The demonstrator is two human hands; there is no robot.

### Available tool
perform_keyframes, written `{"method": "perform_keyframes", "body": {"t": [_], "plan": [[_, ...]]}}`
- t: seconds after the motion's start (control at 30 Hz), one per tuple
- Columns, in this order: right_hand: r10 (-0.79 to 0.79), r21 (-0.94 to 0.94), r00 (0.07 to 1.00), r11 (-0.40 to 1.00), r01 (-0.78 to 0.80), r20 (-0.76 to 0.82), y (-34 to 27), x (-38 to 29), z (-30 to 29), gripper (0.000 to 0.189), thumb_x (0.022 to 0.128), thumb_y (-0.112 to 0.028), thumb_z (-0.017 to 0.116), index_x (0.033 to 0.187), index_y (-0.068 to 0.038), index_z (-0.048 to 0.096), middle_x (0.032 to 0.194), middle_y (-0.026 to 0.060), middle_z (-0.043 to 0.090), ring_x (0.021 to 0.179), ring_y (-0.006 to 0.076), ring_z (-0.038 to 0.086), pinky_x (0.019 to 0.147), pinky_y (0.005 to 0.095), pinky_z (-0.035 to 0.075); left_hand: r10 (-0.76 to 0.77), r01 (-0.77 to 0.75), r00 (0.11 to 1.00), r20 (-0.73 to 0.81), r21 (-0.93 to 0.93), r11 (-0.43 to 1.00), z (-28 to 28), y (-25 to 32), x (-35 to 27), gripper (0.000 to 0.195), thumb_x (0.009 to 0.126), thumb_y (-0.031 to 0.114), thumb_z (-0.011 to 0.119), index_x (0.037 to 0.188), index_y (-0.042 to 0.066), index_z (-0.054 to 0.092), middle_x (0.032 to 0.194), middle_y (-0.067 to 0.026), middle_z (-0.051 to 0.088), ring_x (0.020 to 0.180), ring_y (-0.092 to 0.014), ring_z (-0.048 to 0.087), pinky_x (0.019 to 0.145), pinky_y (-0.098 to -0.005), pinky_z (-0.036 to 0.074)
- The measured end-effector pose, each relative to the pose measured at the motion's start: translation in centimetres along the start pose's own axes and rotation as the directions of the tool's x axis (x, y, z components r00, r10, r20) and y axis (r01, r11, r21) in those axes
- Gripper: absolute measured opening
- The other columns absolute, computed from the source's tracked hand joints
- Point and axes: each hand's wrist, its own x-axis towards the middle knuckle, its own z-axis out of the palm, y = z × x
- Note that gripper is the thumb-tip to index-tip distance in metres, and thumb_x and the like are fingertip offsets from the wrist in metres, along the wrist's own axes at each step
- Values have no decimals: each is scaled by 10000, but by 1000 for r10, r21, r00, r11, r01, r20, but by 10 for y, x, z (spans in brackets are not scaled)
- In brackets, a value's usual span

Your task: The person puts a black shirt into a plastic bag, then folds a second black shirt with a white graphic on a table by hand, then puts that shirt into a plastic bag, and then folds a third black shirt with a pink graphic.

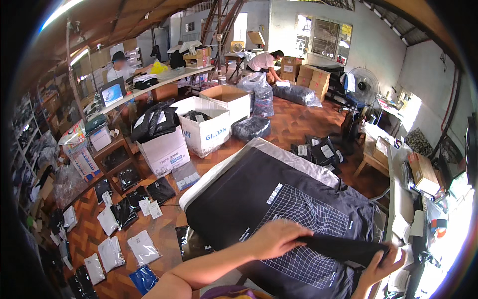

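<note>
A large black printed cloth (231,187) with a warped white grid design is spread over a table in front of me. My left hand (280,238) grips one end of a narrow folded band of black fabric (341,249). At its other end, my right hand (384,263) pinches the fabric between thumb and fingers. The band is stretched taut above the grid print and hides part of it. Whether it belongs to the spread cloth or is a separate garment, I cannot tell. Pale fabric (291,157) shows along the table's far edge.
Bagged garments (143,246) lie on the parquet floor at left. Cartons (205,130) holding black packages stand beyond the table, with black parcels (323,149) on the floor at right. A cluttered side table (396,194) is close on my right. Two people work farther back.
</note>
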Motion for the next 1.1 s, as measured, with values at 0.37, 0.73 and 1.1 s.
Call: {"method": "perform_keyframes", "body": {"t": [0.37,0.73,1.1], "plan": [[389,-443,863,868,-225,324,31,-63,90,479,909,-244,758,1200,14,478,1161,230,522,1026,398,572,829,480,494,-569,481,778,265,331,812,8,-137,-10,490,890,293,767,1317,105,616,1269,-159,627,1129,-309,640,973,-450,504],[674,-177,631,725,-666,385,11,-61,56,178,917,-151,737,880,-2,647,703,49,616,626,174,558,607,340,457,-127,124,964,235,27,992,145,-11,13,221,910,99,653,1124,46,660,1045,-115,627,955,-328,660,826,-439,541],[837,236,291,199,-951,463,29,-72,49,130,977,-172,685,922,-54,677,790,-44,631,709,38,552,643,227,443,-157,167,968,194,-37,985,150,-14,18,131,927,149,668,1041,84,672,1021,-106,643,951,-317,658,839,-422,544]]}}
